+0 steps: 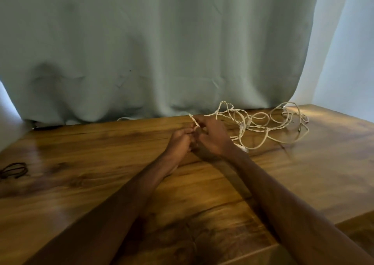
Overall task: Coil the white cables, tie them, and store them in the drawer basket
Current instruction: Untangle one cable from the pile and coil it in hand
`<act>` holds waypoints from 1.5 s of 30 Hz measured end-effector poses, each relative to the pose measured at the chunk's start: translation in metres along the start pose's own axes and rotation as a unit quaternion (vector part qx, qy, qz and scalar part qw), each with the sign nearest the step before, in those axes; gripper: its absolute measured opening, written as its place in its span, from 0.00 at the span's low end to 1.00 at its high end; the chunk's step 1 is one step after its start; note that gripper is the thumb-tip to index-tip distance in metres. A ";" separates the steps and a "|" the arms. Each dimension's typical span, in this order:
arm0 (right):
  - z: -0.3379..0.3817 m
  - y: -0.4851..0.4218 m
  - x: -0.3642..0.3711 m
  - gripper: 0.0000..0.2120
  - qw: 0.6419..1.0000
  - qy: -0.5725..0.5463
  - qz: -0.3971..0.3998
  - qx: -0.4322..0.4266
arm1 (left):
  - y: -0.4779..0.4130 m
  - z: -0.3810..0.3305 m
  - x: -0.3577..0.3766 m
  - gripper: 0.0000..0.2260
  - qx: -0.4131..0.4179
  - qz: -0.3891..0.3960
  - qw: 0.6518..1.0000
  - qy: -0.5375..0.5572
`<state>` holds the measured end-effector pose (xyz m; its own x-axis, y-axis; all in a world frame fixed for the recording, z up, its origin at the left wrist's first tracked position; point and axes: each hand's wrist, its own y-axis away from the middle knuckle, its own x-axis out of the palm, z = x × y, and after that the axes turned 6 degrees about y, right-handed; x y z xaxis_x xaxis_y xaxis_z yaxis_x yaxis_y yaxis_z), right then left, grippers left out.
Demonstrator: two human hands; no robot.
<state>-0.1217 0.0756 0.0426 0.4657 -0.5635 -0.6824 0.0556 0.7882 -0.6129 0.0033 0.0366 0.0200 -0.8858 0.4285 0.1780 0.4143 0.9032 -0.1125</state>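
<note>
Both hands [180,143] pinch white cables [261,123]; tangle lies rightward.

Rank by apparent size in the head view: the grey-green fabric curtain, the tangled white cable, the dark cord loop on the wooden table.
Largest: grey-green fabric curtain, by far.
Middle: tangled white cable.
Smallest: dark cord loop, though the frame's left edge cuts part of it off.

L hand [179,142] & R hand [213,138] bare, forearms [129,200] bare too.
</note>
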 end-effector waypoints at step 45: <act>-0.028 -0.014 -0.030 0.15 0.991 0.096 -0.003 -0.092 | -0.018 -0.056 -0.039 0.10 0.148 -0.078 0.968 0.187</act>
<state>-0.1616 0.0749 0.0606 0.2876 -0.6188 -0.7310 -0.1123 0.7362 -0.6674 0.0421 0.0048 0.0700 -0.7719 0.3166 0.5513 0.1536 0.9343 -0.3216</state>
